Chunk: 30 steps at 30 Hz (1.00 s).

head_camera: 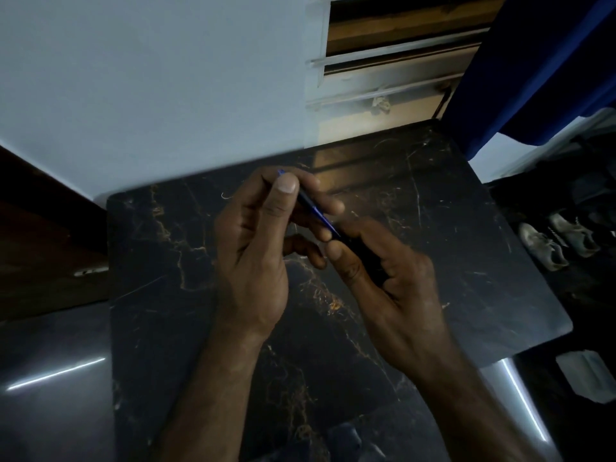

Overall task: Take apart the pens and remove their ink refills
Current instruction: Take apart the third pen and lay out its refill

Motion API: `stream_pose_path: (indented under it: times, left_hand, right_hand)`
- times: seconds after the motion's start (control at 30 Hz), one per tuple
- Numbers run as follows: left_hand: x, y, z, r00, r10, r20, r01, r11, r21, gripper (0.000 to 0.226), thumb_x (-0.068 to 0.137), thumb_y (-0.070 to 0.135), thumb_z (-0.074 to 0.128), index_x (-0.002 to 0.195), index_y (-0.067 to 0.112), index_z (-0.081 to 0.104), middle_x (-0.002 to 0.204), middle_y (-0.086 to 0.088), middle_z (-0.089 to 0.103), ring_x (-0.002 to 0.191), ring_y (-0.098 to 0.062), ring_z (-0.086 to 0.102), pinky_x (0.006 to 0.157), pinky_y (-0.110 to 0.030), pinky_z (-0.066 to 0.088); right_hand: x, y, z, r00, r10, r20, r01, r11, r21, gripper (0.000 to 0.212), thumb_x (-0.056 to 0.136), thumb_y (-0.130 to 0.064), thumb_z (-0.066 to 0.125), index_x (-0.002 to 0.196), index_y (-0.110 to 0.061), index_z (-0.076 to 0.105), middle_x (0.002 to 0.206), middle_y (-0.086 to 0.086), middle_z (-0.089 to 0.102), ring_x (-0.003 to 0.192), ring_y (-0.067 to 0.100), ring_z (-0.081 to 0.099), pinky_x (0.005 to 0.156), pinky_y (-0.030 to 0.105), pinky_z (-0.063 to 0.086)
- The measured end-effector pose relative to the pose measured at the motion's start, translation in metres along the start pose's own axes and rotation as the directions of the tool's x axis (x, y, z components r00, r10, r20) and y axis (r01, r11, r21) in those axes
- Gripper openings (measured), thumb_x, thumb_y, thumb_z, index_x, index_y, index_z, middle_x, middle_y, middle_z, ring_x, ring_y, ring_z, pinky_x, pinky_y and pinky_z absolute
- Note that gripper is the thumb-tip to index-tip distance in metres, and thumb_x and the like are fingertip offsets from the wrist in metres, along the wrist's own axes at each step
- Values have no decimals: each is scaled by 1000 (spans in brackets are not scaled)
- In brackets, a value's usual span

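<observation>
A slim blue pen (316, 213) slants between both hands above the black marble table (166, 261). My left hand (256, 248) pinches its upper end between thumb and fingers; a blue tip shows just past the thumb. My right hand (383, 271) grips the lower end, which disappears into a dark part inside the fist. Whether that dark part is the barrel or a cap I cannot tell. A small curled metal spring (226, 195) lies on the table to the left of my left hand.
The table stands against a pale wall (150, 78). A blue curtain (533, 61) hangs at the upper right. Shoes (560, 241) lie on the floor to the right. A dark wooden panel (40, 228) is at the left, and a white object (586, 375) lies at the lower right.
</observation>
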<state>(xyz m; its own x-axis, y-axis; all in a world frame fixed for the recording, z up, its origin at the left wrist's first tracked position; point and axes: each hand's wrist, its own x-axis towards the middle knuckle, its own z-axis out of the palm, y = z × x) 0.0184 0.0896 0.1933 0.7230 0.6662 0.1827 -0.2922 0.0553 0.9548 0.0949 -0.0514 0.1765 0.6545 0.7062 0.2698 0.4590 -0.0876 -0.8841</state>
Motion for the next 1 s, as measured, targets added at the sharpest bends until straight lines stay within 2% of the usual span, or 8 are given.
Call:
stream_pose_path:
  times: [0.07,0.2,0.37,0.5,0.7,0.83,0.9,1.0]
  left_hand:
    - [-1,2,2,999,21,40,-24,997,80,27,115,15,42,110,6,67,94,-9,80,70,-20,72,52,-29,54]
    - [-1,4,6,999,49,-1,-49,994,94,27,114,14,42,108,5,66,93,-12,78,70,-20,72,51,-29,53]
    - [3,5,-1,966,-123,-226,58,960,-275,30,114,23,38,105,14,65,93,-4,74,75,-16,69,56,-28,54]
    - [6,2,-10,941,-276,-195,187,906,-381,32,113,21,35,102,16,64,84,0,68,65,-12,60,50,-25,48]
    - [-5,-10,1,941,-337,30,337,925,-178,30,94,17,42,106,13,69,77,-2,64,53,-11,45,44,-22,34]
    - [-13,-39,-11,948,-319,20,319,948,-11,38,94,12,39,103,12,76,73,1,58,52,-8,43,44,-22,34]
    - [-22,-68,-27,959,-284,8,275,934,228,35,102,15,41,110,17,76,78,6,61,58,-3,52,51,-24,42]
    - [-50,-119,-55,966,-251,58,147,723,675,30,113,24,47,138,25,62,103,13,68,88,8,64,78,-29,56]
  right_hand:
    - [-2,1,-1,1000,-21,10,21,1000,17,21,113,-20,55,126,-13,70,85,-5,64,62,19,58,53,32,45]
    - [-5,4,-2,1000,-2,5,2,1000,21,17,113,-22,52,107,-18,67,75,-8,53,58,13,51,54,21,39]
    - [-8,7,-2,999,52,6,-52,998,41,22,109,-21,54,91,-14,64,71,-4,50,58,10,48,56,18,37]
    - [-9,8,-2,997,75,2,-75,994,84,24,109,-22,53,87,-15,60,69,-3,48,58,12,46,54,23,38]
    - [-9,10,-2,994,109,-26,-104,985,140,26,107,-21,53,87,-6,61,66,1,46,57,9,43,53,27,38]
    - [-8,9,-6,986,154,-58,-139,967,212,29,105,-26,54,87,-5,62,65,6,45,56,7,41,52,26,36]
    - [-9,10,-9,987,146,-60,-130,968,215,30,105,-26,53,86,-4,62,66,6,45,56,7,40,52,26,36]
    - [-11,12,-10,987,152,-58,-137,968,208,29,106,-25,53,86,-6,62,66,5,45,57,10,41,51,32,36]
